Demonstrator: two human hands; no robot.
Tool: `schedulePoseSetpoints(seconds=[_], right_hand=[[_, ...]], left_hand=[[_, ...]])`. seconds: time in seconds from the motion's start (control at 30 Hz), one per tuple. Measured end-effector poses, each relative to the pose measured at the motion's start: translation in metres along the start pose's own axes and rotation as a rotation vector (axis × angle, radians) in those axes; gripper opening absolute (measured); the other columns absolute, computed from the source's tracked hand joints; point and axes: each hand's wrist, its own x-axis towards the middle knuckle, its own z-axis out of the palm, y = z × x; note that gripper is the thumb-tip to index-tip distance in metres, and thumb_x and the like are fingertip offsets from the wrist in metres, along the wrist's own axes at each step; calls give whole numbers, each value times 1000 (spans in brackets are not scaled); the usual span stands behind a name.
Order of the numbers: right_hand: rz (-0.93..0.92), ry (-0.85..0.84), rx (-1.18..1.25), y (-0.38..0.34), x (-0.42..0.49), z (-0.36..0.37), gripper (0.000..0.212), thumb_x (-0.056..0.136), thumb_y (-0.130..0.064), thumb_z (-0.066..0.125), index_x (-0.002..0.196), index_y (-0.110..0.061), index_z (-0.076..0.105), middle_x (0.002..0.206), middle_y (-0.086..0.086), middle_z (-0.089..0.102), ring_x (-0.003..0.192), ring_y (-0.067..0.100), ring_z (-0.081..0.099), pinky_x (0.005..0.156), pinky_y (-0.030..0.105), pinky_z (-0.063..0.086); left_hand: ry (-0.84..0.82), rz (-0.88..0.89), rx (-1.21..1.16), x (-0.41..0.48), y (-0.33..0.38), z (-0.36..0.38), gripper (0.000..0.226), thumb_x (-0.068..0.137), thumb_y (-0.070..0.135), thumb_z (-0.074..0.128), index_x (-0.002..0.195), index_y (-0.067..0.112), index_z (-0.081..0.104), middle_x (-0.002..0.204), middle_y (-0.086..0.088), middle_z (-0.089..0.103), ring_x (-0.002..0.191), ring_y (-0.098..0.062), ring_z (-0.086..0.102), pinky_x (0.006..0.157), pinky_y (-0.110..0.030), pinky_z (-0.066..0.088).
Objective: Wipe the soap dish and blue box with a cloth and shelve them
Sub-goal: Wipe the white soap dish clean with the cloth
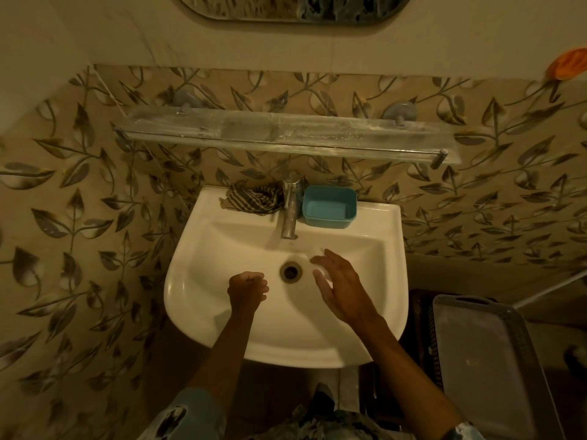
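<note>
The blue box (329,207) stands open side up on the sink's back ledge, right of the tap. A dark striped cloth (253,198) lies crumpled on the ledge left of the tap. Over the basin, my left hand (248,288) is curled into a fist left of the drain, with nothing visible in it. My right hand (337,285) hovers right of the drain, fingers spread. A pale blur shows by its fingertips, and I cannot tell what it is. An orange object (567,65), possibly the soap dish, sits high on the right wall. The glass shelf (286,131) above the sink is bare.
The white sink (197,236) has a chrome tap (290,211) at the back centre and a drain (290,270) in the middle. A grey lidded basket (482,350) stands on the floor to the right. A mirror (295,7) hangs above.
</note>
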Motion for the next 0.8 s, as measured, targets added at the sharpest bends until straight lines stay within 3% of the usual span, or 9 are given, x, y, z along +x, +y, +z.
schedulePoseSetpoints(seconds=[0.13, 0.23, 0.3, 0.37, 0.47, 0.53, 0.63, 0.73, 0.8], right_hand=[[-21, 63, 19, 10, -10, 17, 29, 96, -25, 53, 123, -17, 60, 139, 11, 52, 129, 23, 46, 108, 35, 36], [62, 56, 83, 15, -13, 22, 26, 96, -17, 54, 122, -15, 61, 128, 8, 61, 121, 23, 55, 106, 34, 41], [84, 114, 138, 18, -14, 20, 25, 96, -17, 55, 121, -17, 61, 125, 0, 61, 118, 12, 55, 103, 25, 41], [126, 161, 233, 21, -12, 16, 24, 97, -20, 53, 120, -24, 59, 124, -7, 59, 116, 4, 54, 99, 16, 43], [419, 236, 557, 26, -7, 11, 30, 99, -24, 48, 128, -26, 54, 130, -2, 54, 114, 20, 56, 77, 39, 60], [632, 308, 798, 31, -5, 7, 38, 99, -25, 48, 137, -28, 48, 134, -5, 43, 116, 22, 47, 62, 42, 62], [834, 336, 1094, 38, -7, 1, 40, 98, -27, 50, 137, -35, 46, 136, -6, 35, 120, 23, 38, 60, 44, 60], [919, 311, 1316, 45, -11, -4, 45, 97, -30, 50, 141, -31, 41, 143, -2, 32, 123, 29, 40, 61, 46, 58], [963, 309, 1446, 48, -15, -8, 47, 97, -31, 49, 143, -30, 39, 147, 1, 31, 124, 32, 42, 63, 47, 59]], left_hand=[[17, 7, -6, 5, 1, 5, 18, 89, 0, 54, 98, -10, 65, 85, -22, 66, 77, -35, 64, 74, -43, 55], [19, 5, 10, 10, 0, 6, 18, 88, 0, 55, 96, -12, 65, 82, -22, 65, 75, -35, 63, 72, -43, 55], [26, 27, 59, 16, 4, 6, 17, 87, 1, 55, 92, -10, 66, 82, -23, 66, 77, -39, 65, 74, -46, 56], [36, 127, 264, 29, 13, 4, 18, 88, 4, 54, 94, -7, 67, 93, -26, 68, 91, -41, 65, 85, -45, 55], [21, 410, 597, 56, 35, 1, 26, 86, 1, 57, 111, -4, 62, 115, -23, 63, 109, -35, 58, 94, -34, 44], [15, 527, 654, 74, 55, 1, 37, 82, 0, 61, 119, -1, 56, 119, -22, 58, 114, -34, 53, 97, -37, 42], [31, 689, 817, 101, 83, 10, 53, 80, 6, 67, 130, 4, 49, 131, -19, 50, 125, -36, 43, 102, -44, 35], [-61, 728, 959, 120, 106, 26, 69, 78, 12, 71, 139, 7, 39, 142, -18, 41, 133, -35, 34, 111, -42, 27], [-132, 705, 1086, 135, 114, 35, 67, 77, 15, 71, 137, 10, 41, 142, -17, 41, 133, -36, 35, 111, -46, 28]])
